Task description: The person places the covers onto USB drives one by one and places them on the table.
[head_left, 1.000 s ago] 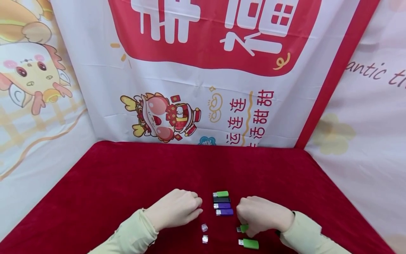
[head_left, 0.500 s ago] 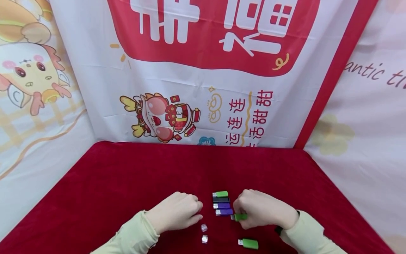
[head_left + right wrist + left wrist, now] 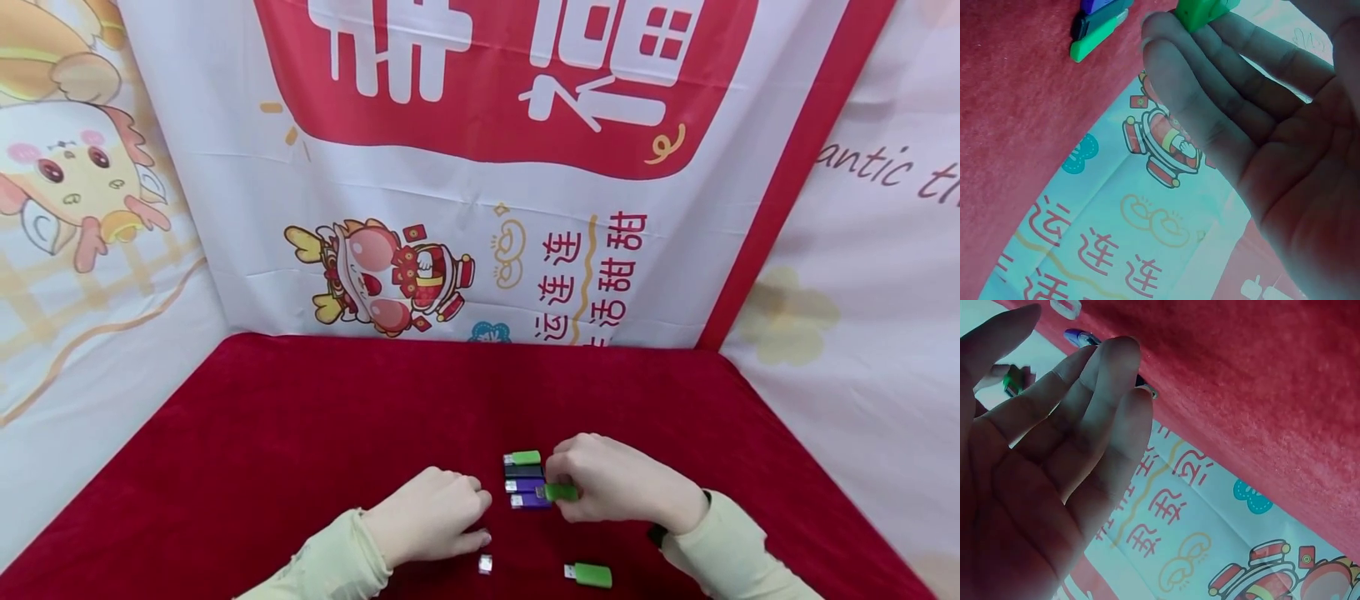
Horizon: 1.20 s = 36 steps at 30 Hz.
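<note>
My right hand (image 3: 622,479) pinches a green USB stick (image 3: 562,492) by its body, its bare metal plug pointing left. That stick hangs over the right end of a row of USB sticks: a green one (image 3: 527,457), a black one (image 3: 523,472) and two purple ones, the nearer purple stick (image 3: 528,502) at the front. In the right wrist view the held green stick (image 3: 1200,11) sits at the fingertips. My left hand (image 3: 433,515) hovers beside a small clear cap (image 3: 486,564); its thumb and fingers are apart in the left wrist view, with nothing between them.
Another green USB stick (image 3: 591,575) lies uncapped near the front of the red cloth (image 3: 337,400). A printed white banner (image 3: 480,183) hangs behind the table, and patterned curtains (image 3: 855,275) stand at both sides.
My right hand has lifted the green USB stick off the cloth and carried it away from me to the row. My left hand moved right and nearer, now covering one clear cap in the head view.
</note>
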Available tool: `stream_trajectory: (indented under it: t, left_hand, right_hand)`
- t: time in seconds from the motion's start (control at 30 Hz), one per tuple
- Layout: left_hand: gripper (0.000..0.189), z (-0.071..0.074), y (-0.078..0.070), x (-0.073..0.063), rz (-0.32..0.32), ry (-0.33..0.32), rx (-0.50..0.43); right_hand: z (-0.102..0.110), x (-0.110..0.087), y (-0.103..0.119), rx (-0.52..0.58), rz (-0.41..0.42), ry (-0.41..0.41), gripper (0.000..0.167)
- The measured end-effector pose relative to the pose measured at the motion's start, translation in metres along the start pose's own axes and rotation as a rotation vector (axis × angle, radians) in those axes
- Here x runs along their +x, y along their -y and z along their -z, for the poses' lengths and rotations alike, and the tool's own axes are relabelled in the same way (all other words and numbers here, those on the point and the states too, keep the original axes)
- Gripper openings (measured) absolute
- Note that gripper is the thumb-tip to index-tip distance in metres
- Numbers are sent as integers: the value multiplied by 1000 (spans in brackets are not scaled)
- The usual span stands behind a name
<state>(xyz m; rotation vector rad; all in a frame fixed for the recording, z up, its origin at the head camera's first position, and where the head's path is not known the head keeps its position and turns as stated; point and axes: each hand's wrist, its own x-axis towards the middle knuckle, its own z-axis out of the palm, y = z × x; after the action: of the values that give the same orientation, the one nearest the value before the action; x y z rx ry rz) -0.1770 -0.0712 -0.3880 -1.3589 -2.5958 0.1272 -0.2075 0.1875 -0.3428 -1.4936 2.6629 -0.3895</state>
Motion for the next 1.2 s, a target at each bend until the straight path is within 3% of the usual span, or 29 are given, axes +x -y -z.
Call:
stream_trajectory:
  t: [0.37, 0.77, 1.2]
  left_hand:
    - [30, -6, -5, 2, -37, -63, 43]
    - [18, -5, -8, 3, -66, -32, 67]
    - [22, -6, -5, 1, -90, -39, 99]
  right_hand:
    - [7, 7, 4, -20, 24, -38, 10]
    - [10, 9, 9, -17, 10, -53, 9]
    - [12, 15, 12, -30, 41, -68, 7]
